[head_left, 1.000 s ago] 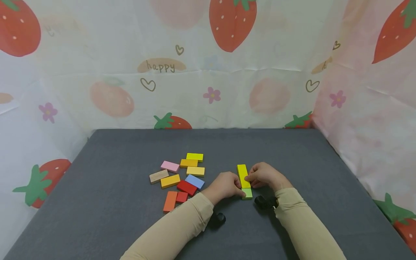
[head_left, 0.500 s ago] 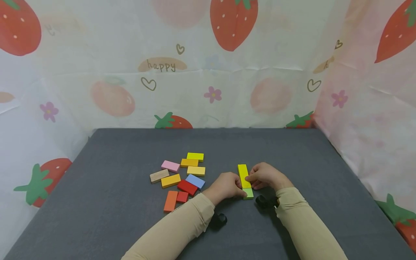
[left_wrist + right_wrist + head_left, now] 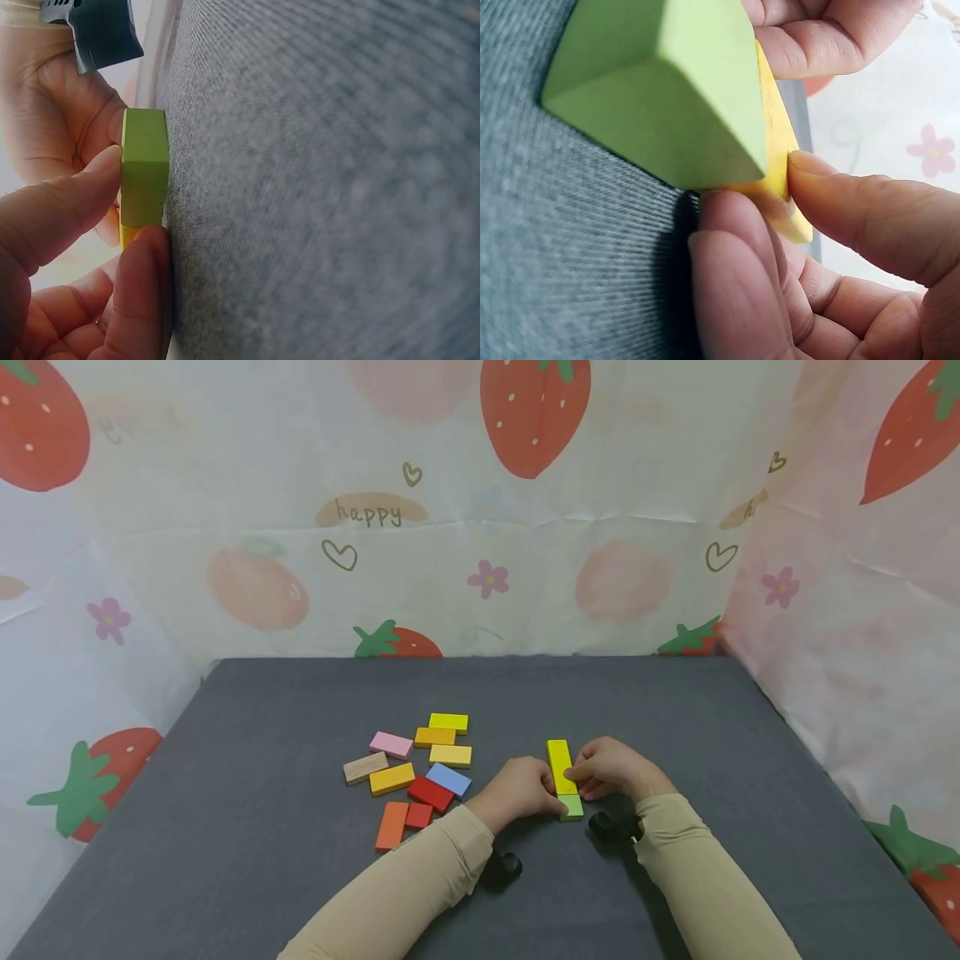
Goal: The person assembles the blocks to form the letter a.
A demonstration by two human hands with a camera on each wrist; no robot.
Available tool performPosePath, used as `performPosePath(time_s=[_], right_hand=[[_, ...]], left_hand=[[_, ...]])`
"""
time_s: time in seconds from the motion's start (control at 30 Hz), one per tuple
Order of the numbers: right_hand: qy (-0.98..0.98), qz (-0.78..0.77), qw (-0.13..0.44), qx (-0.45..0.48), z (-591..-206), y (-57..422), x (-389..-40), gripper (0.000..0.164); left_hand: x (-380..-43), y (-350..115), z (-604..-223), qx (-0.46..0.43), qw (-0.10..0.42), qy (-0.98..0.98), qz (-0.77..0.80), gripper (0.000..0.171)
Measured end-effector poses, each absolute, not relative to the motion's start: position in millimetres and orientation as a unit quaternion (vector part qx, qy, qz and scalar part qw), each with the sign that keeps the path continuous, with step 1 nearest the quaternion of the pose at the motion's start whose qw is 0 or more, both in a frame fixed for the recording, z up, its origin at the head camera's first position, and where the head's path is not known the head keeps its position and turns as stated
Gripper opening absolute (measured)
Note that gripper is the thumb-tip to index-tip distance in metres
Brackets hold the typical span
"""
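A yellow block (image 3: 559,763) and a light green block (image 3: 572,810) lie end to end on the dark cloth, touching, right of centre. My left hand (image 3: 519,789) pinches the green block from the left; in the left wrist view its thumb rests on one edge of the green block (image 3: 144,142) and a fingertip is against its side. From the other side, my right hand (image 3: 617,768) holds the yellow block between thumb and fingers. The right wrist view shows that thumb pressing the yellow block (image 3: 778,142), just beyond the green block (image 3: 652,97).
Several loose blocks lie left of the hands, among them a pink block (image 3: 392,745), a blue block (image 3: 448,779), a red block (image 3: 431,793) and an orange block (image 3: 392,827). The dark tabletop (image 3: 262,727) ends at a printed curtain (image 3: 285,435) behind and at both sides.
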State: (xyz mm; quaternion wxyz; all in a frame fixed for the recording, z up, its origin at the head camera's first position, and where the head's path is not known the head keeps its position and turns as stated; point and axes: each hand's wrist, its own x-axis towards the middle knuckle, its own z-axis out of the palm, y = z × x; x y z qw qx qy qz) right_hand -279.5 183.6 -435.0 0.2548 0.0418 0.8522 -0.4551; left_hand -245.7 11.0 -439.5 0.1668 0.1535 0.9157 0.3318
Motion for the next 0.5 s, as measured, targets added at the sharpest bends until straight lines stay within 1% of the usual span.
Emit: performPosePath(time_s=[0.23, 0.5], right_hand=[[0.851, -0.455, 0.26, 0.039, -434.7, 183.6, -280.3, 0.015], [0.848, -0.456, 0.268, 0.031, -437.1, 187.0, -282.9, 0.015]], left_hand=[[-246.6, 10.4, -438.6, 0.16, 0.164, 0.918, 0.324, 0.024], [-247.9, 7.5, -437.0, 0.164, 0.169, 0.917, 0.323, 0.021]])
